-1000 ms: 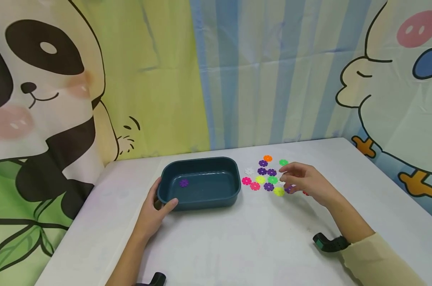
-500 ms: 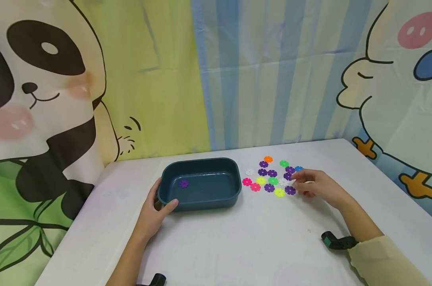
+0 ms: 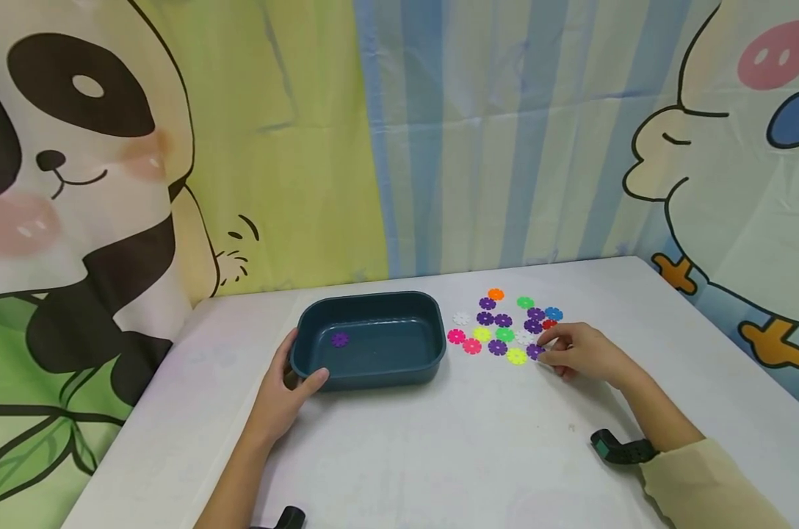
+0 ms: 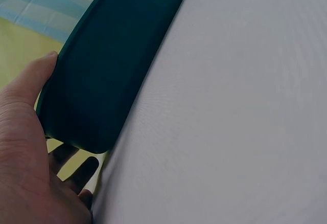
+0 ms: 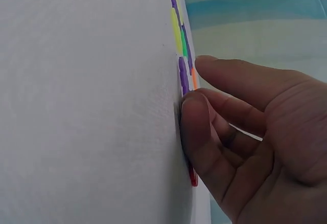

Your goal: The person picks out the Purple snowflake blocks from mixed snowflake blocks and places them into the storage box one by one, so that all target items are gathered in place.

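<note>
My left hand [image 3: 277,400] holds the left end of a dark teal plastic basin [image 3: 373,375], thumb at its near corner and fingers along its outer side. In the left wrist view the thumb lies against the rim of the basin [image 4: 112,70]. One purple flower-shaped disc [image 3: 340,339] lies inside it. My right hand [image 3: 587,355] is low over the right edge of a spread of similar discs, its fingertips at a purple disc [image 3: 534,352]. In the right wrist view the thumb and fingers of the right hand [image 5: 240,132] are bent and apart, beside a purple disc [image 5: 183,74].
Several flower-shaped discs lie flat right of the basin, among them an orange disc [image 3: 496,294], a blue disc [image 3: 554,314], a red disc [image 3: 548,323] and a yellow disc [image 3: 516,356]. They lie on a white-covered table [image 3: 426,455], with printed curtains [image 3: 452,147] behind.
My right hand has drawn right over the discs, then come slightly down and left to the near purple one, uncovering the blue and red discs. The left hand and basin stay put.
</note>
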The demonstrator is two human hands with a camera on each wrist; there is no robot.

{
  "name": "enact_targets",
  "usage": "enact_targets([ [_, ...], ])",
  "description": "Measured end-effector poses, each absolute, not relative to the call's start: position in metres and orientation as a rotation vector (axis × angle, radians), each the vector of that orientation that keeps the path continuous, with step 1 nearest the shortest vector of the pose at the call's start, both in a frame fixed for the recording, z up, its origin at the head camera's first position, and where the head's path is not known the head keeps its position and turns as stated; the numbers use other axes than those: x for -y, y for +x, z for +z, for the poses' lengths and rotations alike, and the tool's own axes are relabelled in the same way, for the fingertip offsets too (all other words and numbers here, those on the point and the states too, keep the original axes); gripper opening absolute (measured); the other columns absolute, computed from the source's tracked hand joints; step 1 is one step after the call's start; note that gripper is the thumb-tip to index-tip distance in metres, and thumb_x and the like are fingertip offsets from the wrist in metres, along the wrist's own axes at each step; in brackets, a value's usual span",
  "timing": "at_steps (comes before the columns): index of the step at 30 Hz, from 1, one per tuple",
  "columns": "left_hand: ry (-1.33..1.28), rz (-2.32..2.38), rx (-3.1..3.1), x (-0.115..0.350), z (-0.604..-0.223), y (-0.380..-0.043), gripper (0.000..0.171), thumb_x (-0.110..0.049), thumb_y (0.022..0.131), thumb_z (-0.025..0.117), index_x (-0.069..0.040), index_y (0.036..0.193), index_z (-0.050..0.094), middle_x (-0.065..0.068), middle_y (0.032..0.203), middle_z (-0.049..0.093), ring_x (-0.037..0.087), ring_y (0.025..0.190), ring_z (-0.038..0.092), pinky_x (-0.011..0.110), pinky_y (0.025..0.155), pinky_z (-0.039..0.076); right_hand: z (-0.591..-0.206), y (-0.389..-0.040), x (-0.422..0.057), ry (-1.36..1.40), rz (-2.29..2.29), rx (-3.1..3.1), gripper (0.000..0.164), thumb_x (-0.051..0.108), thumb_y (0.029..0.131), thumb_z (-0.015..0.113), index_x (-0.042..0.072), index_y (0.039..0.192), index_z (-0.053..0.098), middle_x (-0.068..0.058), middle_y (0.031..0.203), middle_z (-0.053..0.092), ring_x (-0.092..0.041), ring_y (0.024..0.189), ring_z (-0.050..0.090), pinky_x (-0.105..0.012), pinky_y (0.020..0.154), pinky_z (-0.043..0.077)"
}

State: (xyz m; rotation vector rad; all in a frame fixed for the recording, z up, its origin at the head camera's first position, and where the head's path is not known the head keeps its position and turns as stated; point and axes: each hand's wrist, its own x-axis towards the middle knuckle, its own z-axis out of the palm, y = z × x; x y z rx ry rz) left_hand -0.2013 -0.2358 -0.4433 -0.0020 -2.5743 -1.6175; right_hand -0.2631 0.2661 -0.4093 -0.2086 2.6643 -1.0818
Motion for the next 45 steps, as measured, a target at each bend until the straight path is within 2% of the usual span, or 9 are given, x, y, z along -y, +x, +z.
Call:
enact_targets([
  [7, -0.024, -1.637, 2.550, 0.236, -0.443, -0.200, 0.090, -0.034, 0.097, 0.073, -0.029, 0.167, 0.017, 0.011, 0.171, 0.025, 0.039, 0.152, 0.035, 0.059, 0.124, 0.027, -0.413, -0.265, -0.256, -0.163, -0.957, -2.782, 0.035, 0.021, 0.092, 0.078, 0.001, 0.119, 0.066, -0.006, 0.080, 0.058, -0.019, 0.063, 0.056, -0.029, 0.057, 0.052],
  [15, -0.026, -1.637, 2.550, 0.236, -0.442, -0.200, 0.091, -0.036, 0.096, 0.073, -0.028, 0.167, 0.017, 0.011, 0.171, 0.025, 0.039, 0.153, 0.034, 0.059, 0.124, 0.027, -0.412, -0.263, -0.254, -0.155, -0.925, -2.816, 0.034, 0.019, 0.092, 0.077, 0.000, 0.118, 0.065, -0.007, 0.081, 0.056, -0.019, 0.062, 0.055, -0.028, 0.055, 0.049],
  [24, -0.010, -1.627, 2.568, 0.235, -0.443, -0.201, 0.090, -0.036, 0.097, 0.073, -0.029, 0.167, 0.016, 0.011, 0.171, 0.024, 0.040, 0.153, 0.034, 0.059, 0.123, 0.028, -0.409, -0.261, -0.249, -0.220, -0.900, -2.839, 0.029, 0.011, 0.089, 0.079, 0.005, 0.113, 0.064, -0.011, 0.099, 0.064, -0.023, 0.085, 0.055, -0.031, 0.069, 0.050],
  [34, 0.011, -1.638, 2.568, 0.235, -0.443, -0.201, 0.090, -0.036, 0.096, 0.073, -0.030, 0.166, 0.017, 0.010, 0.172, 0.023, 0.039, 0.153, 0.033, 0.059, 0.124, 0.028, -0.407, -0.260, -0.251, -0.291, -0.909, -2.832, 0.027, 0.012, 0.090, 0.079, 0.008, 0.113, 0.065, -0.008, 0.092, 0.061, -0.023, 0.082, 0.053, -0.033, 0.067, 0.047],
  [40, 0.009, -1.633, 2.572, 0.235, -0.443, -0.201, 0.091, -0.038, 0.096, 0.073, -0.031, 0.166, 0.016, 0.010, 0.172, 0.023, 0.039, 0.154, 0.033, 0.059, 0.123, 0.028, -0.407, -0.260, -0.253, -0.315, -0.926, -2.836, 0.024, 0.011, 0.092, 0.077, 0.010, 0.114, 0.068, -0.007, 0.092, 0.062, -0.023, 0.083, 0.054, -0.032, 0.068, 0.049],
  [45, 0.015, -1.623, 2.580, 0.235, -0.443, -0.201, 0.091, -0.039, 0.096, 0.073, -0.031, 0.166, 0.016, 0.010, 0.172, 0.023, 0.039, 0.154, 0.033, 0.059, 0.123, 0.028, -0.410, -0.262, -0.256, -0.309, -0.976, -2.790, 0.026, 0.013, 0.093, 0.076, 0.010, 0.117, 0.068, -0.007, 0.091, 0.063, -0.022, 0.080, 0.054, -0.030, 0.064, 0.051],
])
